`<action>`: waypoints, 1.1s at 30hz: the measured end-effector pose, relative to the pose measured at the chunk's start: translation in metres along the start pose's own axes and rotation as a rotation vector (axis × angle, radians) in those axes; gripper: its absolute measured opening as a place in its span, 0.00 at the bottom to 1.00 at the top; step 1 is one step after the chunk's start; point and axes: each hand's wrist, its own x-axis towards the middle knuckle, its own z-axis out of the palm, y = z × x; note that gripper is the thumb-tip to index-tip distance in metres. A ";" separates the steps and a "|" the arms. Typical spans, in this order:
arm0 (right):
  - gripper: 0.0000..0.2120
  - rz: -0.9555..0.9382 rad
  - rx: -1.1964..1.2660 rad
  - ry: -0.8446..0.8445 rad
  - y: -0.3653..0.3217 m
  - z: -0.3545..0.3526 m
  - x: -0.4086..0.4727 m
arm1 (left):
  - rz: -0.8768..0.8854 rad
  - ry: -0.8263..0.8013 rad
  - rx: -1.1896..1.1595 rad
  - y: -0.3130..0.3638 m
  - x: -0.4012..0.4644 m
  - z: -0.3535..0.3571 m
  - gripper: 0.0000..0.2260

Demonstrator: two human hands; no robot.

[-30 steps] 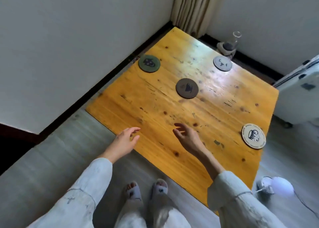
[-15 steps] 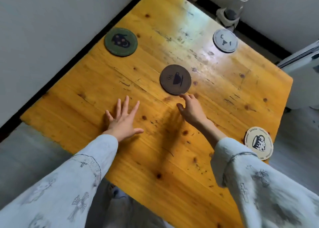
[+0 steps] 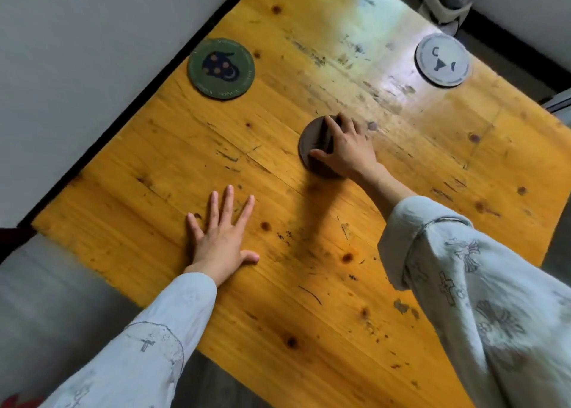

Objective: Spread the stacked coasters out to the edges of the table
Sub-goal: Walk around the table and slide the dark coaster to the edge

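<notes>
A dark brown round coaster [image 3: 312, 143] lies in the middle of the orange wooden table [image 3: 309, 268]. My right hand [image 3: 344, 148] lies over the coaster's right half, thumb on its near edge and fingers curled on its far edge. My left hand [image 3: 221, 239] rests flat on the table near the front left, fingers spread, holding nothing. A green coaster [image 3: 221, 68] sits at the table's left edge. A grey coaster [image 3: 442, 59] sits at the far right corner.
A white wall and dark baseboard [image 3: 123, 120] run along the table's left side. A grey-based glass object [image 3: 448, 2] stands on the floor beyond the far edge. Grey floor [image 3: 46, 299] lies at the near left. My right sleeve [image 3: 482, 299] covers the table's near right.
My right hand has reached forward from just short of the brown coaster onto it and closed around its edges. My left hand stays flat on the table. The view has moved closer.
</notes>
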 end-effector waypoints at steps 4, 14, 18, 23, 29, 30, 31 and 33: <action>0.38 -0.019 -0.006 0.037 -0.001 -0.001 -0.012 | -0.008 -0.009 -0.012 -0.001 0.001 0.000 0.49; 0.40 0.002 0.062 -0.012 -0.021 0.035 -0.093 | -0.005 -0.009 -0.024 0.000 0.003 -0.002 0.50; 0.40 0.034 0.091 -0.045 -0.035 0.050 -0.128 | 0.019 -0.002 -0.063 0.000 0.002 -0.003 0.48; 0.39 0.055 0.146 -0.113 -0.061 0.069 -0.181 | 0.119 -0.008 -0.074 -0.015 -0.024 0.004 0.36; 0.36 0.111 0.166 -0.113 -0.089 0.089 -0.227 | 0.137 0.044 -0.167 -0.037 -0.099 0.050 0.29; 0.36 0.125 0.161 -0.111 -0.093 0.092 -0.233 | 0.128 0.049 -0.184 -0.039 -0.107 0.057 0.29; 0.36 0.133 0.151 -0.111 -0.097 0.094 -0.237 | 0.121 0.050 -0.204 -0.040 -0.113 0.061 0.28; 0.34 0.139 0.138 -0.111 -0.105 0.098 -0.246 | 0.111 0.047 -0.233 -0.040 -0.122 0.066 0.26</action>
